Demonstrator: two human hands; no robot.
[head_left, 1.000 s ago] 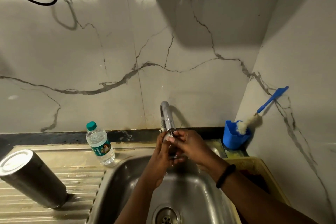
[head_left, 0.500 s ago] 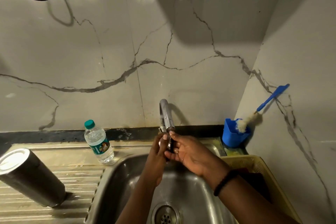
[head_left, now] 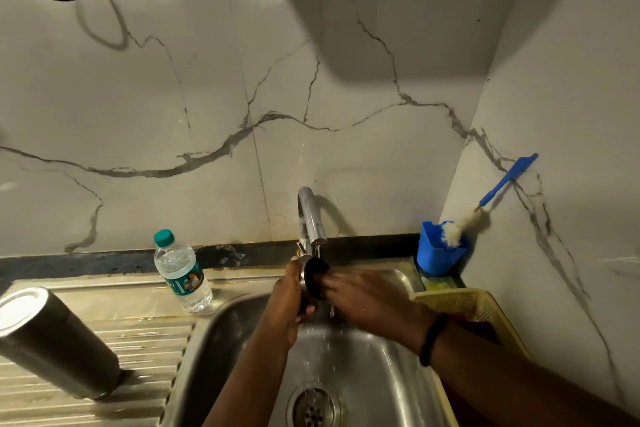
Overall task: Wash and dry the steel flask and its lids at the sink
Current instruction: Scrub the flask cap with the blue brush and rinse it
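We hold a lid (head_left: 313,279) right under the tap (head_left: 311,218), in the middle of the frame, over the sink (head_left: 391,374). Our left hand (head_left: 287,302) grips the lid by its edge, fingers curled round it. Our right hand (head_left: 367,298) reaches in from the right and its fingers touch the dark face of the lid; we think they are rubbing it, but we cannot tell if they are curled round it or just pressing. Water drips down past our hands to the drain (head_left: 313,407) at the bottom of the frame. The flask (head_left: 52,340) stands upside down on the ribbed board at the lower left, well apart from our hands. A small water bottle (head_left: 181,274) stands near the sink's left corner. A blue cup (head_left: 440,250) with a brush (head_left: 485,204) sits at the right, and a yellow basket (head_left: 464,305) is just beside our right arm. To do this step well, we think we should keep the lid under the water, turn it slowly with the left hand, and rub all round the rim and the groove, where dirt can hide. A wet lid is slippery, so we should hold it tight and low over the sink.
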